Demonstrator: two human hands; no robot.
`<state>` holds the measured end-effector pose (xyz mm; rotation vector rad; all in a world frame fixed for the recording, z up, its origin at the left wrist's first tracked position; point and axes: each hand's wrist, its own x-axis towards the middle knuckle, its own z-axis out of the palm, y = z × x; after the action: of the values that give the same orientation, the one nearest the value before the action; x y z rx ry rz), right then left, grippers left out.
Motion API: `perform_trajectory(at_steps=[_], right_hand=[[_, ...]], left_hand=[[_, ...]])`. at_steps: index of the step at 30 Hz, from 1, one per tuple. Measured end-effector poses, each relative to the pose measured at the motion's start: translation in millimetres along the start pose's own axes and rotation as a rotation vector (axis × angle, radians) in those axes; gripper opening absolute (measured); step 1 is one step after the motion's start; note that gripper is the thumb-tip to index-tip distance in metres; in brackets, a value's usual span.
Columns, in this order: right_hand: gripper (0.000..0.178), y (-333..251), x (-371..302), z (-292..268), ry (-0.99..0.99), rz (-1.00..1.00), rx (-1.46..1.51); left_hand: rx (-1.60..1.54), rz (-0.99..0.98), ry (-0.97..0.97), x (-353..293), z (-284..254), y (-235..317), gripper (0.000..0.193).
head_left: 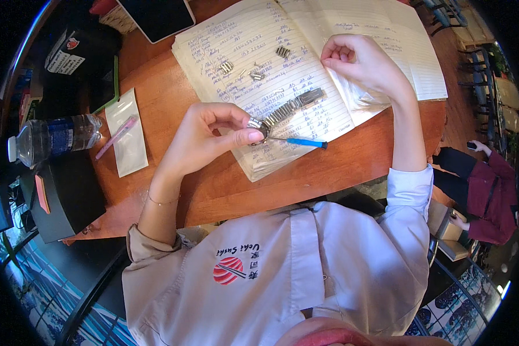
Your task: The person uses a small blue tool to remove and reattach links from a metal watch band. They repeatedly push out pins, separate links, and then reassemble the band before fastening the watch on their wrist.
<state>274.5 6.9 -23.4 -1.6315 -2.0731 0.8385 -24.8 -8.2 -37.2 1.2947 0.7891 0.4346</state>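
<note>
My left hand (210, 135) pinches one end of a silver metal watch bracelet (287, 109) that lies across an open lined notebook (254, 63). A thin pin tool with a blue handle (303, 142) lies on the page right by my left fingertips. My right hand (360, 60) rests curled on the notebook's right page, fingers pinched on something too small to make out. Several loose silver links (254, 72) are scattered on the left page above the bracelet.
The notebook lies on a round wooden table (173, 98). On the left sit a clear bag with a pink tool (124, 132), a plastic water bottle (52, 138) and a black box (63, 196). A dark tablet (155, 17) lies at the top. Another person (490, 190) sits at the right.
</note>
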Motion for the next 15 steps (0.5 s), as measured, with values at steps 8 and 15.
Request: perform_trajectory(at_steps=[8, 15], right_hand=[[0.025, 8.5, -8.4, -7.4, -0.084, -0.055, 0.166], [0.028, 5.0, -10.7, -4.9, -0.046, -0.064, 0.063]], left_hand=[[0.023, 0.019, -0.009, -2.0, -0.3, -0.8, 0.016], [0.023, 0.015, 0.005, -0.7, 0.4, -0.5, 0.016]])
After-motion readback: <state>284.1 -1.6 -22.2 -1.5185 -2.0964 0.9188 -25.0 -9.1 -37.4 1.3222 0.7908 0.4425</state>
